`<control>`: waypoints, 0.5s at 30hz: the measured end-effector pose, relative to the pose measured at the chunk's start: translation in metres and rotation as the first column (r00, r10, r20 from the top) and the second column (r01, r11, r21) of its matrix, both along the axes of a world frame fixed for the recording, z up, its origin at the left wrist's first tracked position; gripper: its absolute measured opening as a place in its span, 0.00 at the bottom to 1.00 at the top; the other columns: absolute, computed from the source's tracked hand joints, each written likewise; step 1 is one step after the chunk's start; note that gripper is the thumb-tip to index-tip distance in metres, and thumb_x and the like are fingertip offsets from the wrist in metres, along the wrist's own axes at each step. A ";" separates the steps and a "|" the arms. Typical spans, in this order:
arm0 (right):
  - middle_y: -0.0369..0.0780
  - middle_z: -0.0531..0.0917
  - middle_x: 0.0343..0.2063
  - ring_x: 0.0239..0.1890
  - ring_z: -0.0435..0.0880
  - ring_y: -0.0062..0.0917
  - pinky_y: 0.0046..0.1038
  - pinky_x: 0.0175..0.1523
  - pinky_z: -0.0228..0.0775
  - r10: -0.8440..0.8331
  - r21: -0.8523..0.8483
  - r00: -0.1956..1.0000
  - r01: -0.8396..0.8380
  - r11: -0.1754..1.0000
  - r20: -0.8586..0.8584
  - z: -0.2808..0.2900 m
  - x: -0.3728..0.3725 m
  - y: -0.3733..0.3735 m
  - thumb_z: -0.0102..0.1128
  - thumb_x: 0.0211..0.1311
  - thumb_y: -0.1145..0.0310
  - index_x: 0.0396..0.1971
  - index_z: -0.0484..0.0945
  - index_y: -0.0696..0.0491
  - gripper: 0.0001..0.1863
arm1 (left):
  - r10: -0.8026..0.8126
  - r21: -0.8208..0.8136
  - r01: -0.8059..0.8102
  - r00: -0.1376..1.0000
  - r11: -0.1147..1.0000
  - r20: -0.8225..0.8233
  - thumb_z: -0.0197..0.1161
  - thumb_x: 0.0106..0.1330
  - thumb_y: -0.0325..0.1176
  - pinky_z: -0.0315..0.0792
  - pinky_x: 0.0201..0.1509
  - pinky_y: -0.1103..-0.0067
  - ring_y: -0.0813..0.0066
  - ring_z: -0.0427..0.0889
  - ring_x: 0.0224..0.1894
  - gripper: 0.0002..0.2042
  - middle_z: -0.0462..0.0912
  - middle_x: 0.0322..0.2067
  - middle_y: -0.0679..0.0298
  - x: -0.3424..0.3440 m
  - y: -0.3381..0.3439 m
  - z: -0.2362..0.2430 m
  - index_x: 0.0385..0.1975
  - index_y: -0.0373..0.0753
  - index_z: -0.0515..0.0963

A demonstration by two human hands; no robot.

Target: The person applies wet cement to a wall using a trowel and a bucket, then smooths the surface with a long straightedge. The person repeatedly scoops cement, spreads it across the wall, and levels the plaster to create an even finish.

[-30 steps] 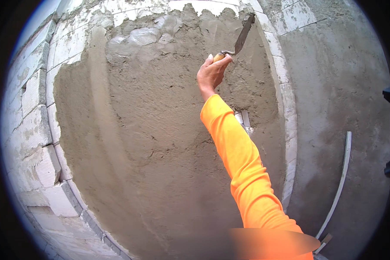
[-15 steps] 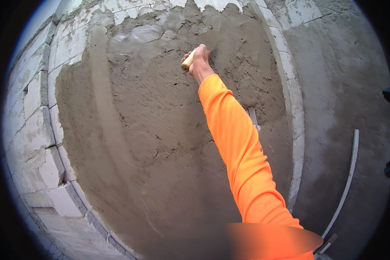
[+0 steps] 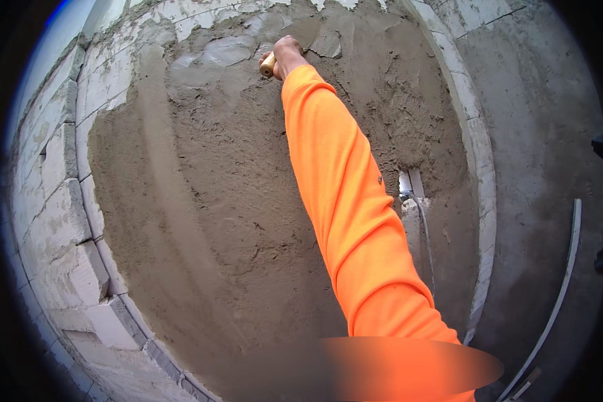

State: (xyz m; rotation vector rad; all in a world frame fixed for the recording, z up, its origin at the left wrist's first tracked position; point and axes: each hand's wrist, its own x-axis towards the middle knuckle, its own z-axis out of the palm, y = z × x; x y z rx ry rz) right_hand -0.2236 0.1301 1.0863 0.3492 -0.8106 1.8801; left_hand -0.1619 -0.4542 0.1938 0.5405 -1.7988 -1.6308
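My right hand [image 3: 289,52] is raised near the upper middle of the wall, at the end of an orange sleeve. Its fingers are wrapped round the wooden handle [image 3: 268,65] of a tool whose working end is hidden behind the hand. Wet grey-brown plaster [image 3: 228,167] covers the wall about it, rough and pitted in the middle. Close to the hand, a smoother, shinier patch [image 3: 224,51] lies to its left. My left hand is out of view.
Bare pale blocks [image 3: 63,201] edge the plaster at the left. A narrow slot with a cable [image 3: 423,218] opens beside my sleeve. Farther right run a pale vertical strip [image 3: 484,194] and a long thin light-coloured bar [image 3: 564,295] on the lower right.
My right hand has moved up and a little left across the plaster, still gripping the wooden handle. The slot with the cable, mostly covered by my arm before, now shows.
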 end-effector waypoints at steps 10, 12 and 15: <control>0.38 0.70 0.25 0.19 0.71 0.23 0.34 0.23 0.73 0.163 0.418 0.967 -0.233 0.878 0.198 -0.108 0.040 -0.025 0.35 0.77 0.51 0.37 0.63 0.53 0.19 | -0.118 0.252 0.142 0.987 0.957 -0.111 0.75 0.49 0.22 0.71 0.29 0.70 0.72 0.74 0.26 0.08 0.79 0.24 0.66 -0.004 0.017 0.011 0.26 0.31 0.82; 0.37 0.70 0.26 0.20 0.71 0.20 0.30 0.22 0.73 0.163 0.477 0.939 -0.298 0.826 0.304 -0.180 0.060 -0.049 0.34 0.79 0.50 0.39 0.64 0.50 0.18 | -0.120 0.241 0.135 0.990 0.961 -0.075 0.75 0.49 0.22 0.69 0.28 0.71 0.73 0.73 0.25 0.07 0.78 0.23 0.67 -0.009 0.026 0.032 0.25 0.31 0.82; 0.33 0.71 0.23 0.15 0.72 0.16 0.20 0.15 0.70 0.128 0.582 0.887 -0.394 0.711 0.444 -0.324 0.096 -0.096 0.35 0.81 0.47 0.45 0.64 0.49 0.19 | -0.170 0.234 0.160 0.985 0.959 0.021 0.74 0.49 0.22 0.69 0.27 0.72 0.74 0.72 0.24 0.07 0.78 0.23 0.67 -0.009 0.040 0.065 0.26 0.32 0.81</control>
